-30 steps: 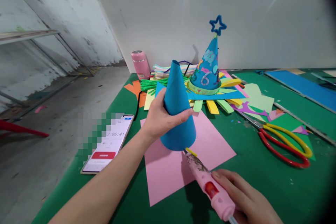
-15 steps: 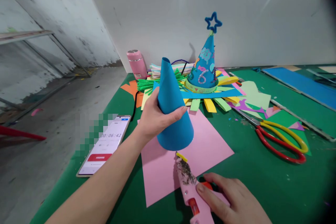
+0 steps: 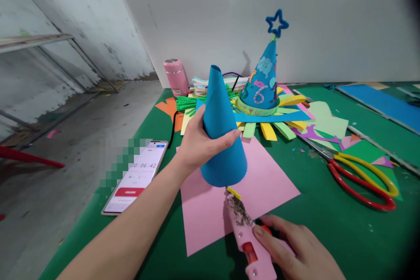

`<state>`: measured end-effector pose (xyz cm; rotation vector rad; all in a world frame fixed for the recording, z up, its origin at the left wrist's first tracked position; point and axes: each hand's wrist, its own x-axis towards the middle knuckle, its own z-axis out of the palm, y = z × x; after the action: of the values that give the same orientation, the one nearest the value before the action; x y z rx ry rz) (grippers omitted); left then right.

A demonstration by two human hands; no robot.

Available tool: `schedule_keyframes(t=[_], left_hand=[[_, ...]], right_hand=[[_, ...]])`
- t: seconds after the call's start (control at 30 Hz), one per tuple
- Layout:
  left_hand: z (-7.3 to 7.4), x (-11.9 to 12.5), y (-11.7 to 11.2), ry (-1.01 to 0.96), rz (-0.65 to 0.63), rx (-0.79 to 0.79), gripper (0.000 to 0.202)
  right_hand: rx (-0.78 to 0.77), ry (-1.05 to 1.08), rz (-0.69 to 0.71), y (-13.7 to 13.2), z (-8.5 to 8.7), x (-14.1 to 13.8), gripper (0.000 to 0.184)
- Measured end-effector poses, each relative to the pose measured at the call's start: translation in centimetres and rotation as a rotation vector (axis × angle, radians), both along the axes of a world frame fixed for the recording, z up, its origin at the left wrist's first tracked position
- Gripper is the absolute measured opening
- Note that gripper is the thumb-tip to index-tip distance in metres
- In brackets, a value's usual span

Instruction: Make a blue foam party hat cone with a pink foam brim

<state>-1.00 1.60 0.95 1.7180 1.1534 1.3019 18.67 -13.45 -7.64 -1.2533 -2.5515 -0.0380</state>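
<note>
A plain blue paper cone (image 3: 223,153) stands point up over a pink paper sheet (image 3: 203,223), with my left hand (image 3: 200,148) wrapped round its side. My right hand (image 3: 295,245) grips a pink hot glue gun (image 3: 244,232), whose dirty nozzle end, with a bit of yellow on it, lies close to the front of the cone's base. I cannot tell whether the nozzle touches the cone. Behind stands a decorated blue party hat (image 3: 264,83) with a star on its tip and a figure 6 on its front.
Scissors (image 3: 357,175) with red and yellow handles lie at the right. A phone (image 3: 138,179) showing a timer lies at the left table edge. A pink bottle (image 3: 176,78), green pipe cleaners (image 3: 190,103) and paper scraps (image 3: 328,120) sit farther back.
The whole view has shifted slightly, so most things appear a little farther right. Both hands keep their holds on the cone and the glue gun, with hardly any other change.
</note>
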Motion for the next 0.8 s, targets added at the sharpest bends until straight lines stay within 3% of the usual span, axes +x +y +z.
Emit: schedule_keyframes(t=[0.2, 0.43, 0.63, 0.8], left_hand=[[0.1, 0.0, -0.1, -0.025, -0.01, -0.009, 0.036], [0.1, 0.1, 0.0, -0.043, -0.019, -0.007, 0.035], [0.1, 0.0, 0.0, -0.04, -0.025, -0.004, 0.035], [0.1, 0.0, -0.1, -0.053, -0.031, -0.006, 0.035]], right_hand=[[-0.141, 0.062, -0.047, -0.4, -0.8, 0.9, 0.043], [-0.069, 0.088, -0.023, -0.7, -0.5, 1.1, 0.064], [-0.03, 0.033, 0.011, -0.5, -0.1, 0.6, 0.071], [-0.051, 0.05, 0.007, -0.2, 0.3, 0.1, 0.066]])
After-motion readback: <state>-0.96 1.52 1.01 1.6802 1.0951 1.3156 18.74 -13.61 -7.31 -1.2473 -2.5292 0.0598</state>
